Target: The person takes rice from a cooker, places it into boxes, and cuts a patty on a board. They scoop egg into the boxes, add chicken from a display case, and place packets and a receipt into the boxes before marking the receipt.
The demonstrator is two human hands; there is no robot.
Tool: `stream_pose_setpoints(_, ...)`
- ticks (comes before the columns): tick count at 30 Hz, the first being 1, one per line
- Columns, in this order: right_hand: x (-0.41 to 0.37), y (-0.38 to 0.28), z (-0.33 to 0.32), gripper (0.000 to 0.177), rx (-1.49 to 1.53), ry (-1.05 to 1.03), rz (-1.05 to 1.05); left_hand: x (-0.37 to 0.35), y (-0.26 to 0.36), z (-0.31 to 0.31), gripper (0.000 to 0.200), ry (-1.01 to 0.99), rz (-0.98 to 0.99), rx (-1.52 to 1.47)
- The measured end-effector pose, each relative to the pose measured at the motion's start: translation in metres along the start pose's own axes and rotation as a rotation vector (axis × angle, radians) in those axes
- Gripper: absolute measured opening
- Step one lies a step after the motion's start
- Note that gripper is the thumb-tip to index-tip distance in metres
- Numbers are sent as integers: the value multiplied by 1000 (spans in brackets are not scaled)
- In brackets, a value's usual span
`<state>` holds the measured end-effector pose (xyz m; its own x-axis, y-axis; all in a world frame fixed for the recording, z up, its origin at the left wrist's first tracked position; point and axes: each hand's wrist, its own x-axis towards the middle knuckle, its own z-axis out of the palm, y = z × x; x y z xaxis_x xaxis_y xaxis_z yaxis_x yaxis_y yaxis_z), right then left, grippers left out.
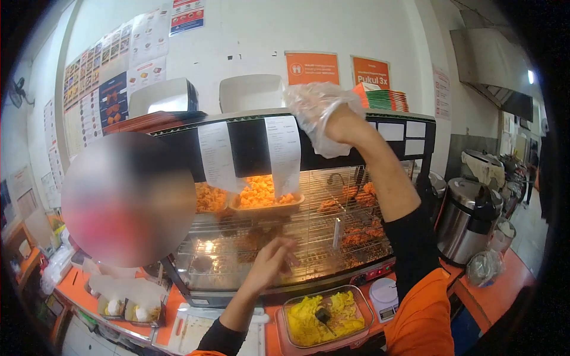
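The right hand point(317, 113), wrapped in a loose clear plastic glove point(309, 98), is raised to the upper middle of the frame, at the top front edge of the glass food warmer point(332, 237). It sits just beside the upper end of a long white paper ticket point(284, 151) that hangs down the warmer's dark top panel. The glove hides the fingers, so it cannot be told whether they are curled on anything or spread. A second ticket point(217, 154) hangs further left on the same panel. The left hand point(273, 258) is bare and empty, low in the middle of the frame in front of the warmer's glass, with its fingers loosely spread and touching nothing. Behind the hanging ticket, a tray of orange fried pieces point(264, 196) rests on a wire shelf inside the warmer. Below, on the orange tabletop point(493, 296), stand a clear container of yellow food point(323, 317) and, just right of it, a small white scale point(383, 295). A steel rice cooker point(469, 216) stands at the right, and a co-worker point(127, 199) is close at the left.
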<state>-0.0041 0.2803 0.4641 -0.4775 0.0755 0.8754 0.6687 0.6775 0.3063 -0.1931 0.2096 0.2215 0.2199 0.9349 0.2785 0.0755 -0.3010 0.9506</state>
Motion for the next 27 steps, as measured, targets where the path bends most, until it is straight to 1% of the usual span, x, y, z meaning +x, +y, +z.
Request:
stream_pose_setpoints(1, 0, 2, -12, 37, 11, -31, 75, -5, -3, 0, 32, 20, 73, 28)
stream_pose_setpoints(3, 7, 8, -46, 38, 27, -97, 231, -14, -7, -3, 32, -29, 39, 23)
stream_pose_setpoints(5, -4, 28, -55, 38, 428, 143, 413, -24, -18, -7, 31, -63, -9, 15)
stream_pose_setpoints(7, -24, 43, -75, 40, 502, 276, 608, -35, -39, -14, 32, -90, -70, 7)
stream_pose_setpoints(8, -31, 43, -94, 42, 384, 285, 704, -39, -52, -17, 36, -111, -65, 11)
stream_pose_setpoints(9, -44, 47, -106, 42, 120, 224, 716, -43, -64, -20, 40, -131, -56, 17)
stream_pose_setpoints(10, -57, 51, -119, 42, -145, 164, 730, -46, -74, -22, 44, -152, -120, 26)
stream_pose_setpoints(11, -80, 59, -127, 40, -537, 7, 640, -51, -84, -25, 48, -163, -191, 35)
stream_pose_setpoints(12, -110, 81, -131, 35, -651, -47, 569, -56, -96, -27, 52, -166, -260, 46)
stream_pose_setpoints(13, -139, 104, -135, 31, -765, -94, 493, -60, -116, -30, 55, -152, -288, 70)
stream_pose_setpoints(15, -168, 109, -129, 20, -526, -126, 672, -61, -152, -29, 61, -113, -343, 125)
stream_pose_setpoints(16, -169, 86, -126, 21, -426, -221, 873, -60, -146, -22, 62, -125, -356, 110)
stream_pose_setpoints(17, -184, 94, -121, 22, -380, -383, 643, -65, -132, -15, 63, -133, -369, 94)
stream_pose_setpoints(18, -203, 111, -108, 22, -352, -484, 498, -65, -126, -5, 64, -139, -379, 75)
stream_pose_setpoints(19, -221, 128, -95, 22, -313, -576, 352, -64, -133, 4, 58, -89, -407, 31)
stream_pose_setpoints(20, -233, 145, -78, 20, -298, -609, 296, -66, -154, 9, 48, -94, -394, 22)
stream_pose_setpoints(21, -224, 146, -65, 19, -364, -719, 422, -68, -184, 11, 38, -96, -378, 16)
stream_pose_setpoints(22, -221, 147, -53, 22, -424, -828, 554, -64, -199, 17, 29, -97, -368, 13)
stream_pose_setpoints(23, -244, 163, -39, 26, -416, -747, 550, -60, -181, 33, 41, -90, -344, 38)
stream_pose_setpoints(24, -275, 188, -11, 31, -406, -664, 544, -53, -186, 46, 40, -80, -309, 39)
stream_pose_setpoints(26, -286, 217, 7, 40, -277, -683, 580, -50, -204, 69, 38, -59, -241, 36)
stream_pose_setpoints(27, -287, 229, 13, 44, -156, -790, 619, -48, -210, 80, 37, -81, -270, -37)
